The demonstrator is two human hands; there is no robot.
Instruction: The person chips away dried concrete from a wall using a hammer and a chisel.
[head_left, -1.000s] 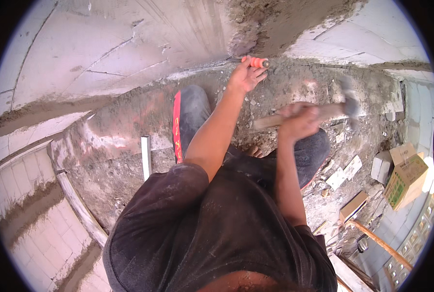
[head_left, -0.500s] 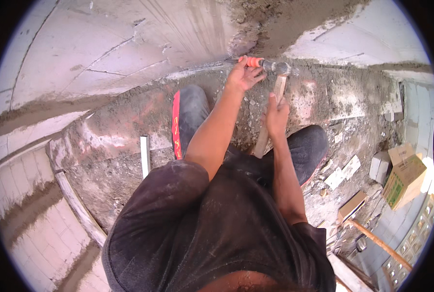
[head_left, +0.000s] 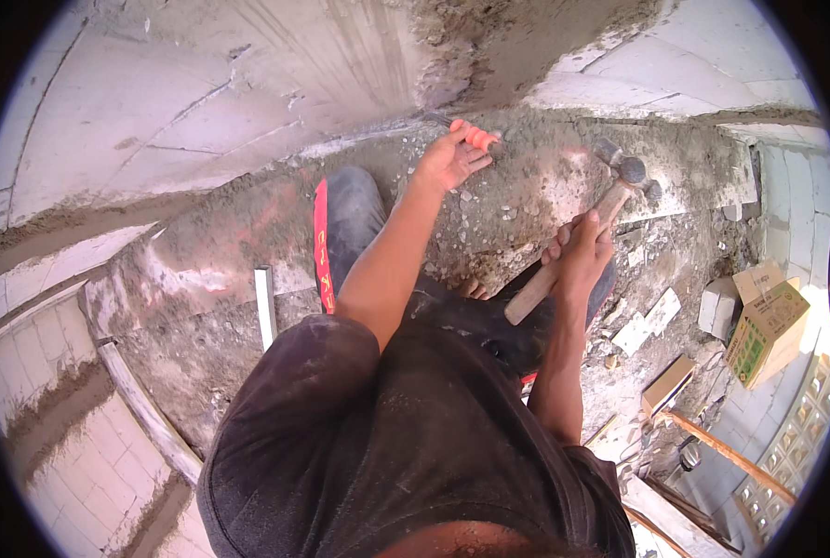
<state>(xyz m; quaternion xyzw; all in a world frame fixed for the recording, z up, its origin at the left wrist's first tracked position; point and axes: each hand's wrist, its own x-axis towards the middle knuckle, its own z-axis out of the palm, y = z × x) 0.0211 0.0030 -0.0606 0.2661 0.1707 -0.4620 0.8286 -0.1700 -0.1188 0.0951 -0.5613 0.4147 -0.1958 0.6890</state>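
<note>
My left hand (head_left: 452, 158) grips a chisel with an orange handle (head_left: 478, 139), its tip hidden against the base of the wall groove (head_left: 508, 46). A wooden-handled hammer (head_left: 601, 209) is in my right hand (head_left: 578, 256), with its steel head (head_left: 631, 170) raised to the right of the chisel and apart from it. I crouch over a rubble-strewn floor (head_left: 517, 200), my dark trousers and shirt filling the lower middle.
A chased channel of rough mortar runs up the white block wall (head_left: 201, 102). A white strip (head_left: 265, 305) lies on the floor at left. Cardboard boxes (head_left: 764, 321), tile pieces (head_left: 648, 321) and a wooden stick (head_left: 727, 451) lie at right.
The hammer struck the chisel half a second ago and has now swung back to the right, away from it. My left hand keeps the chisel at the wall.
</note>
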